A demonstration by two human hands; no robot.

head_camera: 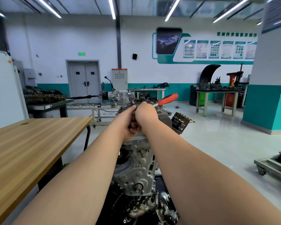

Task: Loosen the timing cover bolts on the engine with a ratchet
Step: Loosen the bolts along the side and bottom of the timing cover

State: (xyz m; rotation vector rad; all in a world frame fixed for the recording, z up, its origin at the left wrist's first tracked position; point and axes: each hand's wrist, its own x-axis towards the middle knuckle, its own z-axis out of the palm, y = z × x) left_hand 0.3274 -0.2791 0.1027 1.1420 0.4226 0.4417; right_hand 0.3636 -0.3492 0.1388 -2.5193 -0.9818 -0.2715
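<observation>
Step in hand: seating or working the ratchet point(168, 98) on a bolt at the upper end of the engine point(137, 169). The bolt itself is hidden under the hands.
Ratchet: the red grip juts up and to the right past the knuckles, free of any hold. The chrome shank runs back under the right hand.
Right hand point(145, 112): back of hand toward the camera, fingers out of sight. It looks wrapped round the ratchet at the head end, not the grip.
Left hand point(130, 125): fingers curled tight, pressed against the right hand at the engine's top. Cannot tell what they enclose; probably steadying the socket.
Timing cover point(136, 166): the ribbed grey casting faces the camera below the wrists, with both forearms reaching over it.
Nearby: oil filter point(180, 123) just right of the hands; wooden desk point(31, 143) to the left, apart from the engine.
Next move calls for: the right hand sliding out onto the red grip for leverage, the left keeping the head square on the bolt, then a firm anticlockwise pull.
</observation>
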